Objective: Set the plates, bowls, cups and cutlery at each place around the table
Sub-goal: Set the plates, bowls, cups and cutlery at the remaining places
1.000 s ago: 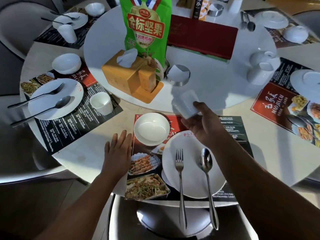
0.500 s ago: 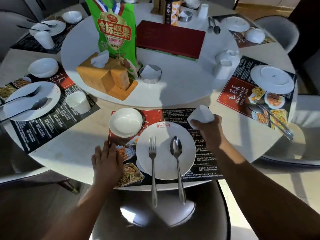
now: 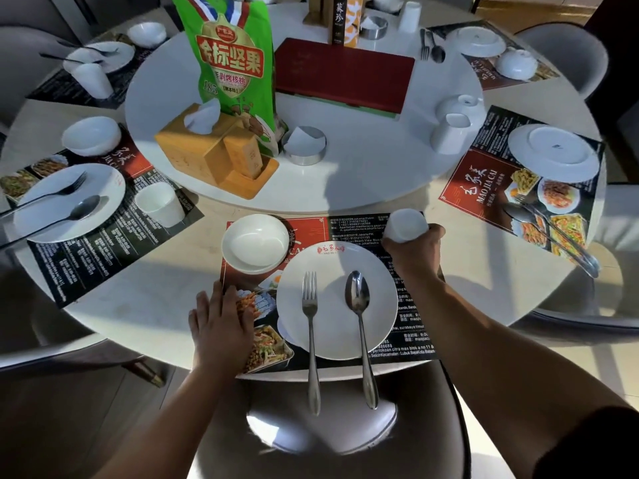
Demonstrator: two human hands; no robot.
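While the cup [image 3: 404, 224] is in hand: the right hand [image 3: 413, 252] is holding it in a grip curled fully round it, at the far right corner of the placemat [image 3: 359, 229], just beyond the plate [image 3: 332, 305].
Doing it well: judging by the neighbouring cup [image 3: 159, 203], it is wanting to stand mouth up, clear of the plate's rim; whether it is touching the mat, I cannot tell.
Left hand [image 3: 221, 326]: lying flat, gripping nothing, pressing the placemat's near left edge.
Surface [image 3: 148, 305]: round and pale, carrying a raised turntable [image 3: 363, 174] with a green bag [image 3: 231, 63] and tissue box [image 3: 207, 143].
Room: grey chairs [image 3: 567, 53] are standing round it.
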